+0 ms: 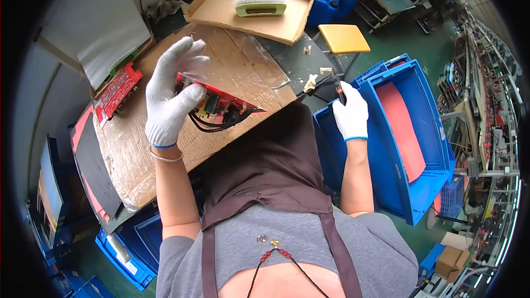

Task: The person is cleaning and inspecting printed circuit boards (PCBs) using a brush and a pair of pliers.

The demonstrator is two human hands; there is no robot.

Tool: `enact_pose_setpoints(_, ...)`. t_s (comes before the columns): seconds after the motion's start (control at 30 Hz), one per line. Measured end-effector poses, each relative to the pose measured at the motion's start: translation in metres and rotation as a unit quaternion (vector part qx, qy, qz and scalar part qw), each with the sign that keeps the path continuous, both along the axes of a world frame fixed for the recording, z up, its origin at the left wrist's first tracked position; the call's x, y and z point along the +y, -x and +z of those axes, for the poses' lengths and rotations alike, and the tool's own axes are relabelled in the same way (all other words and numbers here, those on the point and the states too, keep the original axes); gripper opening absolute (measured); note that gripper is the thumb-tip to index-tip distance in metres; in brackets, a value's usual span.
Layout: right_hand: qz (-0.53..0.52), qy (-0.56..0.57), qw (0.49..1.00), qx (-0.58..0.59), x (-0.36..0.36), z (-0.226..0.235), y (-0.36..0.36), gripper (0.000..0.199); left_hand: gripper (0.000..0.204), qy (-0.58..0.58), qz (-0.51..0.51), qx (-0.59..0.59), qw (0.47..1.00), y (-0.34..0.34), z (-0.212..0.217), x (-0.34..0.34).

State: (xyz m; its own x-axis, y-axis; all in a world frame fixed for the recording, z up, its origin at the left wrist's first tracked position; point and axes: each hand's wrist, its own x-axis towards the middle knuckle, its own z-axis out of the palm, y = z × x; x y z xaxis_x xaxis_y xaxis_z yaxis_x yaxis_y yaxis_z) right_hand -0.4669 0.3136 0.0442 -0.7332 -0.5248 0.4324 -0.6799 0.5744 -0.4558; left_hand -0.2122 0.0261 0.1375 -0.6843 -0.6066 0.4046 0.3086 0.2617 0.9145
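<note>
In a white knit glove, my left hand (168, 102) grips a red circuit board (234, 101) by its left end, with the thumb across it and the fingers behind. The board is tilted, with components on its underside and black cables (212, 125) looping below. It is held over the near part of a cardboard-covered bench (237, 58). My gloved right hand (351, 115) is out to the right beside a blue crate, closed around a slim dark hand tool (338, 88) whose exact kind I cannot make out. A second red circuit board (117, 94) leans at the bench's left edge.
At the back, a shallow cardboard tray (218, 17) holds a brush with a green handle (260, 9). Beyond the bench stands a yellow-topped stool (344, 38). The large blue crate (428, 85) on the right contains a red sheet (403, 132). Another blue crate (138, 267) sits lower left.
</note>
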Motion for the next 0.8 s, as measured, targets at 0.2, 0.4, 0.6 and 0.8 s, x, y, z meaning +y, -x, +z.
enact_pose_setpoints(0.2,-0.062,-0.144,0.98,0.124,0.001,0.005,-0.013,0.047,0.081,0.027,0.003,-0.024,0.999,0.004,0.003,0.006)
enact_pose_setpoints(0.4,-0.03,-0.248,0.966,0.073,-0.01,-0.015,-0.018,0.049,0.079,0.028,0.006,-0.021,0.999,0.001,-0.001,0.005)
enact_pose_setpoints(0.6,-0.058,-0.237,0.965,0.097,-0.013,-0.005,0.011,0.045,0.075,0.018,0.017,-0.013,1.0,-0.001,-0.002,0.004)
enact_pose_setpoints(0.8,-0.054,-0.278,0.952,0.12,-0.011,-0.014,0.013,0.042,0.075,0.041,0.015,-0.035,0.998,0.0,0.002,0.006)
